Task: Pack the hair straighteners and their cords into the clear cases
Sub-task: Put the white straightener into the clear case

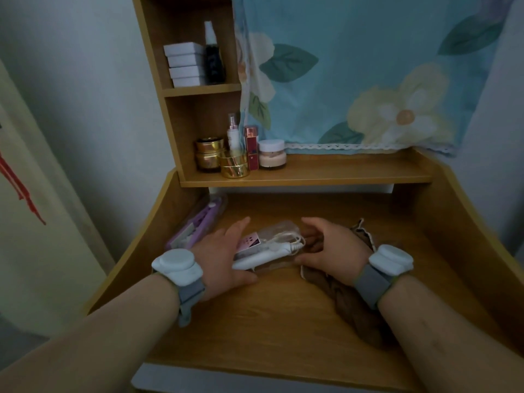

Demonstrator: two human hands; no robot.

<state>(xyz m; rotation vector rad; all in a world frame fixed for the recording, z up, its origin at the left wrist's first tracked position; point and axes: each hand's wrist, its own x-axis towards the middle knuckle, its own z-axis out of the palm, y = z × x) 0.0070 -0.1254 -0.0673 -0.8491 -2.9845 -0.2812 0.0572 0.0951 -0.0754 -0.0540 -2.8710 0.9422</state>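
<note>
- White hair straightener point(256, 258) lies in the middle of the wooden desk point(283, 321), inside a clear case point(283, 231).
- Its white cord point(289, 240) is bunched up in a loop at the far end of the straightener, also in the case.
- A pink card point(249, 243) with little marks sits in the case next to the straightener.
- The left hand point(224, 251) rests on the left side of the case, with straight fingers pointing away from the person. It is not curled round anything.
- The right hand point(326, 245) is at the right side of the case, fingers bent a little toward it. I cannot tell if it is holding the case.
- A purple hair straightener point(202, 219) lies in another clear case point(219, 204) at the back left of the desk.
- A brown cloth point(351, 307) lies under the right wrist.
- Both wrists wear grey bands with round white discs.
- Jars and bottles stand on the shelf point(340, 173) behind.
</note>
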